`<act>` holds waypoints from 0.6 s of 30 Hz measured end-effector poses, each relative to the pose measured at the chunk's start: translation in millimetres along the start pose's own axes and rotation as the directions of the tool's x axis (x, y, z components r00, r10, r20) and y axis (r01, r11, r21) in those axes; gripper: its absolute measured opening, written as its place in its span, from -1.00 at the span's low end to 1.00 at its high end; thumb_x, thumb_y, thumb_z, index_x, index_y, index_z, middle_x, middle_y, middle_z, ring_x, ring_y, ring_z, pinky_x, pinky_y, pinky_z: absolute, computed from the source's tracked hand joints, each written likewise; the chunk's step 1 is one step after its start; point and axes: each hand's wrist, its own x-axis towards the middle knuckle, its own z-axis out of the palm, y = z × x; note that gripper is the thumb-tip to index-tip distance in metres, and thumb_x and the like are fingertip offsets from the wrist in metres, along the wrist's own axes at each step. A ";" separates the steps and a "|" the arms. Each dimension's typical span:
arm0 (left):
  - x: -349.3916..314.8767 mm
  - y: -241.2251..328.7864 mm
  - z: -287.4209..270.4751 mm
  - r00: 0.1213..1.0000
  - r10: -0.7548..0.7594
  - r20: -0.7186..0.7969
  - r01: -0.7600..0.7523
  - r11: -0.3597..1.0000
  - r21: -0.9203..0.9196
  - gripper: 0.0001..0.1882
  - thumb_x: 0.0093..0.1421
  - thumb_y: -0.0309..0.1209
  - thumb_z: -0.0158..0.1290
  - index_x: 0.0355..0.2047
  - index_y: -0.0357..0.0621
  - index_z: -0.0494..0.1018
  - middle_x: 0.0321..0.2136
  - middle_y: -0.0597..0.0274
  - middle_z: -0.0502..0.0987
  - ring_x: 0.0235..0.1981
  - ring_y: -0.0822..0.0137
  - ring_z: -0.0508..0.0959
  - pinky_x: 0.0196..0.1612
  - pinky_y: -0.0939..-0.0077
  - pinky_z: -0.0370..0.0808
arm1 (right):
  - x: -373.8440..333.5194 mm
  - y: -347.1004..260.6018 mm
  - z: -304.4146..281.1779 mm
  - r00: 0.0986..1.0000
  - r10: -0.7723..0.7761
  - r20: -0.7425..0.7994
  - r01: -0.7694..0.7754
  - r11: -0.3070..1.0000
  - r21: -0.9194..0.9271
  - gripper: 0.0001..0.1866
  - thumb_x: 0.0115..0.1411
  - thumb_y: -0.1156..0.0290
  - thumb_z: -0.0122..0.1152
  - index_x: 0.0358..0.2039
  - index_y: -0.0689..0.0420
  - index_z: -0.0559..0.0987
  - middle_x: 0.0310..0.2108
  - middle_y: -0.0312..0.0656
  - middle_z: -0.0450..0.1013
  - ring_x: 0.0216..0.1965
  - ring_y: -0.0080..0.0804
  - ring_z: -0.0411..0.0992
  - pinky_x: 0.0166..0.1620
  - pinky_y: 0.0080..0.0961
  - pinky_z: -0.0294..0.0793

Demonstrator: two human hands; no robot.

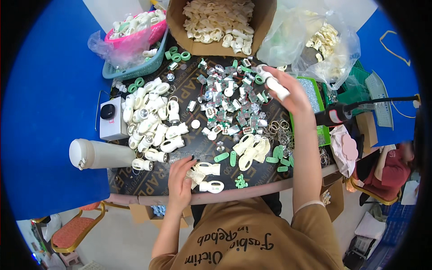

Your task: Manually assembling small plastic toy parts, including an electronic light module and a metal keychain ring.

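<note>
My right hand (294,92) is raised at the right of the pile of parts, with its fingers closed round a small white plastic flashlight (279,88). On the near edge of the table my left hand (180,180) lies with fingers stretched out, beside white casing halves (208,168). Next to it is a white looped casing (211,186). In the middle spreads a heap of small lamp modules (229,99) with green boards and clear reflectors. Nearer me are more white casing halves (252,150), green oblong strips (232,158) and tiny green pieces (241,182).
Many white flashlights (153,112) are piled at left, beside a white bottle (101,154). Behind stand a teal basket (135,67) and a cardboard box (216,48) of casings. Metal rings (279,130), a green tray (320,103) and a black corded tool (333,116) are at right.
</note>
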 end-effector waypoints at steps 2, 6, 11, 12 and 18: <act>3.1 -0.3 0.6 0.999 0.008 0.042 -0.007 0.999 -0.043 -0.54 0.24 -0.15 -0.30 -0.14 -0.23 0.43 -0.10 -0.04 0.42 -0.05 -0.03 0.36 0.06 0.22 0.22 | -33.3 3.7 20.7 0.953 -0.020 0.302 -0.084 0.940 0.330 -0.41 0.20 0.29 0.00 0.14 0.37 0.15 -0.18 -0.03 0.35 -0.32 -0.46 0.37 -0.53 -0.71 0.35; -0.4 -6.4 2.8 0.998 -0.041 0.048 0.048 0.987 -0.156 -0.52 0.25 -0.19 -0.35 -0.10 -0.30 0.40 -0.06 -0.06 0.42 0.01 0.00 0.38 0.09 0.25 0.21 | -78.7 32.7 44.9 0.901 0.101 0.422 -0.307 0.836 0.455 -0.32 0.11 0.27 0.13 0.15 0.36 0.14 -0.11 0.04 0.27 -0.28 -0.33 0.36 -0.56 -0.66 0.34; 1.8 1.5 3.8 0.999 -0.046 -0.022 0.043 0.992 -0.118 -0.51 0.25 -0.18 -0.35 -0.04 -0.30 0.36 -0.01 -0.09 0.38 0.05 0.01 0.35 0.12 0.27 0.19 | -109.0 55.1 77.8 0.891 0.122 0.438 -0.255 0.932 0.259 -0.47 0.20 0.22 0.02 0.07 0.33 0.27 -0.34 -0.04 0.41 -0.52 -0.54 0.37 -0.56 -0.69 0.34; 5.3 4.3 3.0 0.999 -0.035 -0.027 0.032 0.992 -0.126 -0.51 0.25 -0.19 -0.34 -0.02 -0.30 0.34 0.00 -0.07 0.37 0.05 0.01 0.34 0.12 0.28 0.18 | -115.5 58.4 84.2 0.877 0.183 0.444 -0.266 0.955 0.131 -0.52 0.21 0.26 0.01 0.06 0.30 0.31 -0.27 -0.08 0.42 -0.52 -0.57 0.36 -0.54 -0.71 0.34; 25.6 12.9 9.2 0.999 0.031 0.034 -0.024 0.984 -0.175 -0.59 0.21 -0.25 -0.21 -0.01 -0.20 0.35 -0.02 0.03 0.39 0.07 0.05 0.30 0.11 0.28 0.18 | -123.2 90.8 124.6 0.847 0.207 0.489 0.231 0.686 -0.690 -0.51 0.05 0.47 0.13 0.05 0.09 0.33 0.07 0.01 0.21 0.12 -0.09 0.20 0.10 -0.32 0.22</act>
